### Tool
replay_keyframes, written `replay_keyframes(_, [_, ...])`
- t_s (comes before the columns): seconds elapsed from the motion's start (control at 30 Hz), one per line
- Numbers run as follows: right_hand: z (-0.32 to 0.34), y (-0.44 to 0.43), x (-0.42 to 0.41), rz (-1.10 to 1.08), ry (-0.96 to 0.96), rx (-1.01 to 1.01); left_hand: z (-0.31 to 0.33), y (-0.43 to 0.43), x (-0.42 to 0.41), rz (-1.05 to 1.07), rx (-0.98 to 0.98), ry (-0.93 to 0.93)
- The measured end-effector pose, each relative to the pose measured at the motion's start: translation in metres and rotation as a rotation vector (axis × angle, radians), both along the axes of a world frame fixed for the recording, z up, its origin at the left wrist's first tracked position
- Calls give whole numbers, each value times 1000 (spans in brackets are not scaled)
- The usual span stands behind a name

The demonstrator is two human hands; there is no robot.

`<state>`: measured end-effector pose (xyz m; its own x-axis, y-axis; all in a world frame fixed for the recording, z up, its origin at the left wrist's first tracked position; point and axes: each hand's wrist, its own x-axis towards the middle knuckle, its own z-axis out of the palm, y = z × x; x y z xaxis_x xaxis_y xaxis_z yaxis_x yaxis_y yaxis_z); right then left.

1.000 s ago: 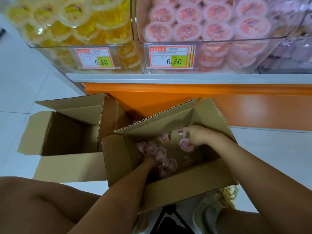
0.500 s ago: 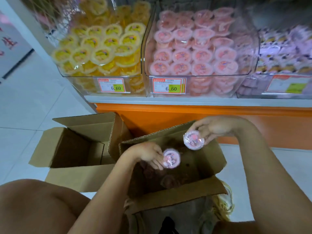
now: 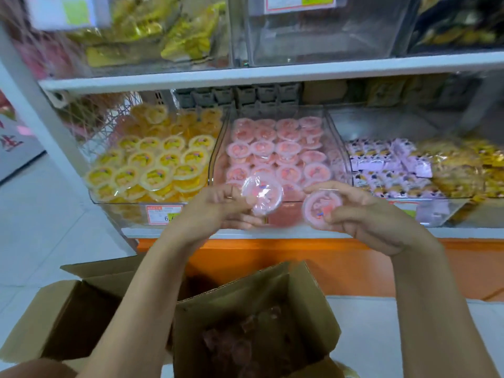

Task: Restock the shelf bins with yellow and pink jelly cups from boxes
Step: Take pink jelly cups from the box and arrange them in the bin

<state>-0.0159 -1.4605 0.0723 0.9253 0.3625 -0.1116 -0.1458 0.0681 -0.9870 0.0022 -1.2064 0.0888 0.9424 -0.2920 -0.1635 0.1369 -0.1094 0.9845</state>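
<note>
My left grip (image 3: 218,211) holding a pink jelly cup (image 3: 263,199), right grip (image 3: 365,216) holding another cup (image 3: 320,210), before the pink bin (image 3: 216,165).

You are in a shop: clear shelf bins (image 3: 216,165) of jelly cups (image 3: 275,148) carry price tags (image 3: 163,214), with opened cardboard boxes (image 3: 308,293) below.

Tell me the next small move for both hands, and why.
The left hand grips one pink cup, the right hand a second pink cup, both held before the pink bin, above the box. So probably: reach forward and set both down near that bin's front.
</note>
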Motion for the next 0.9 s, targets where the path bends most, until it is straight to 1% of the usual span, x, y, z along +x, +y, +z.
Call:
replay_keyframes(0.07, [11, 0, 7, -100, -32, 39, 7, -2, 15, 106, -22, -11])
replay_keyframes(0.1, [16, 0, 12, -150, -51, 22, 10, -3, 23, 150, -28, -11])
replay_keyframes(0.2, [34, -1, 30, -301, -120, -143, 16, -5, 43, 233, -27, -7])
replay_keyframes(0.3, [50, -1, 53, -400, -128, -210, 20, -6, 61, 284, 39, -18])
replay_keyframes(0.37, [57, -2, 68, -381, -120, -271, 23, -7, 69, 314, 93, -3])
replay_keyframes(0.47, [62, -6, 90, -413, -187, -522, 20, -6, 80, 369, 216, 34])
replay_keyframes(0.6, [64, -12, 115, -493, -225, -762, 11, -7, 98, 421, 500, -54])
replay_keyframes(0.7, [65, -11, 129, -457, -236, -899, 4, -10, 108, 499, 558, -48])
replay_keyframes(0.8, [69, -6, 141, -428, -272, -1074, 7, -21, 101, 503, 581, -7])
replay_keyframes(0.87, [74, -2, 144, -372, -254, -1181, 7, -28, 95, 503, 710, -2])
replay_keyframes(0.9, [75, 0, 146, -329, -244, -1239, 5, -31, 93, 522, 787, -33])
